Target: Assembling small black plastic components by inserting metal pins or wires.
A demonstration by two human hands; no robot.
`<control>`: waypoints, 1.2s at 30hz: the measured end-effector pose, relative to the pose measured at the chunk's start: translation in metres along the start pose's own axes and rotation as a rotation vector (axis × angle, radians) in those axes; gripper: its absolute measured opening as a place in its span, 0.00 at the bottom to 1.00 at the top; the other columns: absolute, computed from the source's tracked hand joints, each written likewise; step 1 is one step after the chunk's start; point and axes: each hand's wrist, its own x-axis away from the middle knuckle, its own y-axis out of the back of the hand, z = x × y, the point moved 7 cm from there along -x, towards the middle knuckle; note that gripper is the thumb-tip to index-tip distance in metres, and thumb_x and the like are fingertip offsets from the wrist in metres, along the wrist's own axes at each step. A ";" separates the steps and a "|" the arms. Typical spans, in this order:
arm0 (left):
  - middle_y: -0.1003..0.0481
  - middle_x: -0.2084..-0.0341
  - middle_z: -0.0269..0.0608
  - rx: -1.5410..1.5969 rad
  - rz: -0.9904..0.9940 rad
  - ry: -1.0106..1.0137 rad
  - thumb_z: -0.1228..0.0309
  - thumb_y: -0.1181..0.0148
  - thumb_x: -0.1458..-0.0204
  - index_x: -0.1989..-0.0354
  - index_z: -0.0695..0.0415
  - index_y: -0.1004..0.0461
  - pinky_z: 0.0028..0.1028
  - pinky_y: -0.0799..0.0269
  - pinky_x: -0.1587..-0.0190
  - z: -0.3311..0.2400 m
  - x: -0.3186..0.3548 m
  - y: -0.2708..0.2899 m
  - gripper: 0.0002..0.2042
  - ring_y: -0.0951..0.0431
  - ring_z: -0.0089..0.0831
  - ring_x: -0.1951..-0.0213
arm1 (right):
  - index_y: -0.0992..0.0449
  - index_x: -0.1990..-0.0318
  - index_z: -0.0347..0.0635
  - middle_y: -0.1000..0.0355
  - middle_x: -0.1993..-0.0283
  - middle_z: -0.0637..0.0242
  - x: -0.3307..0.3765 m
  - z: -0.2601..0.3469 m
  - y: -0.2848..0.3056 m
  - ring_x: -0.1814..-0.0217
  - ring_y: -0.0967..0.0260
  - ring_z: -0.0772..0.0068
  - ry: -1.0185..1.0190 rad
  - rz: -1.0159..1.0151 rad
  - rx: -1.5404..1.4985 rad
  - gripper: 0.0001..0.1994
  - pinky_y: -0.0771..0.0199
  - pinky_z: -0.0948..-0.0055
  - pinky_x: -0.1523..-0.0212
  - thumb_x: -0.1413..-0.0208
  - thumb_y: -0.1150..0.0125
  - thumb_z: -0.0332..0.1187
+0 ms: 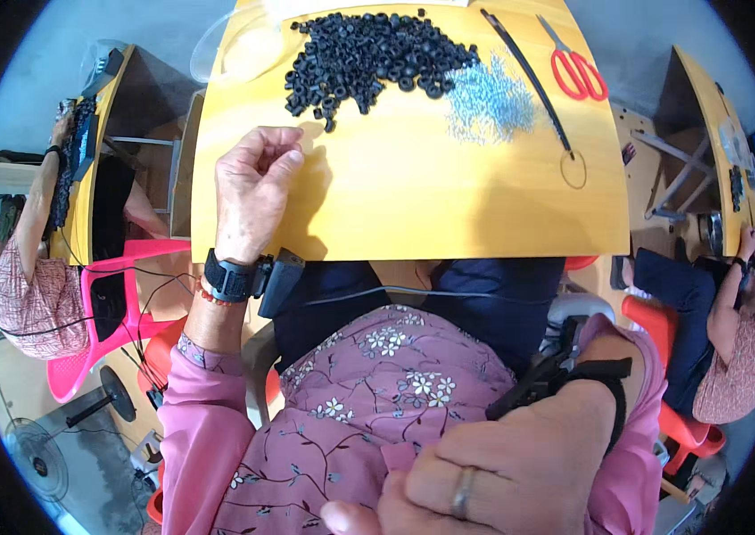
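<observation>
My left hand hovers over the near left part of the yellow table, thumb and fingers drawn together in a pinch. What it holds, if anything, I cannot make out. Beyond it lies a heap of small black rubber-like rings and caps, a few strays at its near edge. My right hand is raised close in front of my body, fingers curled, a ring on one finger; its grip is hidden. A small plain pink patch shows beside its knuckles. To the right of the black heap is a pile of tiny blue-and-white pieces.
A thin black rod with a wire loop lies right of the piles, beside red-handled scissors. A clear round container stands far left on the table. Other people sit at side tables left and right. A grey cable crosses my lap.
</observation>
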 end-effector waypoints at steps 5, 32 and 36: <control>0.24 0.68 0.37 -0.248 -0.066 -0.107 0.83 0.43 0.47 0.48 0.63 0.24 0.23 0.27 0.62 -0.004 -0.007 0.002 0.17 0.27 0.22 0.70 | 0.20 0.62 0.26 0.31 0.74 0.65 -0.009 -0.015 0.023 0.78 0.36 0.75 -0.009 0.540 -0.146 0.14 0.37 0.78 0.81 0.57 0.33 0.28; 0.25 0.72 0.36 -0.300 -0.090 -0.194 0.78 0.35 0.48 0.61 0.61 0.24 0.25 0.27 0.66 -0.013 -0.057 -0.027 0.07 0.26 0.23 0.71 | 0.26 0.55 0.36 0.31 0.73 0.63 0.092 -0.110 0.046 0.75 0.29 0.63 -0.507 0.583 0.189 0.16 0.31 0.66 0.76 0.52 0.31 0.25; 0.26 0.72 0.29 -0.203 -0.134 -0.285 0.78 0.37 0.45 0.60 0.60 0.25 0.19 0.31 0.68 -0.024 -0.052 -0.019 0.06 0.32 0.14 0.73 | 0.25 0.53 0.36 0.30 0.69 0.57 0.096 -0.131 0.067 0.71 0.28 0.53 -0.662 0.561 0.362 0.15 0.28 0.61 0.71 0.49 0.34 0.24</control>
